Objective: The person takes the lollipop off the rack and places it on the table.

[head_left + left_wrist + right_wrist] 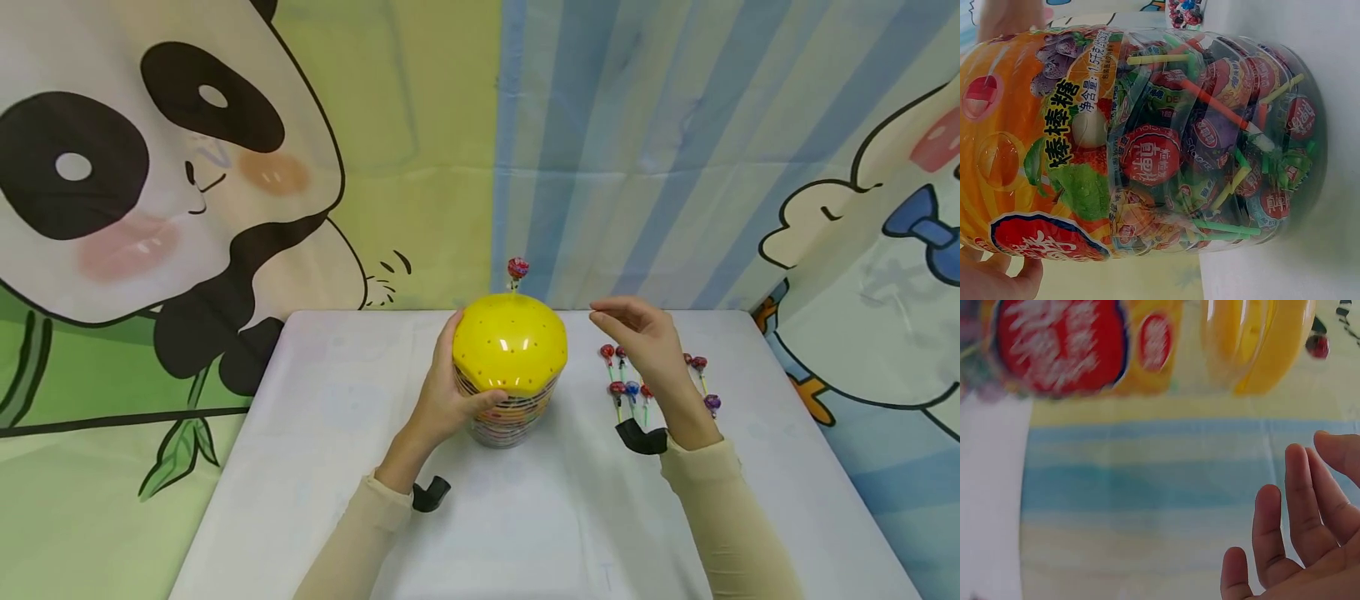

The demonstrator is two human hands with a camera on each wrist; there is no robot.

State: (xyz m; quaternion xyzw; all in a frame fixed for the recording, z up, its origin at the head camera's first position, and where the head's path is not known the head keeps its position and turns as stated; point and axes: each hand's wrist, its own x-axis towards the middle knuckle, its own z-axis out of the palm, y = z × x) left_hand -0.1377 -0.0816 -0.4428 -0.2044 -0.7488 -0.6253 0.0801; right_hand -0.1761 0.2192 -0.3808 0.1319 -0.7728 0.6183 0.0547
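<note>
A clear plastic jar (1154,156) full of wrapped lollipops, with an orange fruit label, stands upright on the table. Its domed yellow lid (510,346) is dotted with small holes, and one red-wrapped lollipop (517,267) sticks up at the lid's far edge. My left hand (442,400) grips the jar's upper left side near the lid, thumb across the front. To the right of the jar, my right hand (652,346) hovers with nothing in it. Its fingers reach toward the jar, extended and slightly bent, in the right wrist view.
Several loose lollipops (617,388) lie in rows on the white table (337,375), partly hidden beneath my right hand. One purple lollipop (712,402) lies at the right of the rows. Behind the table hangs a printed cloth (420,150) with a panda and stripes.
</note>
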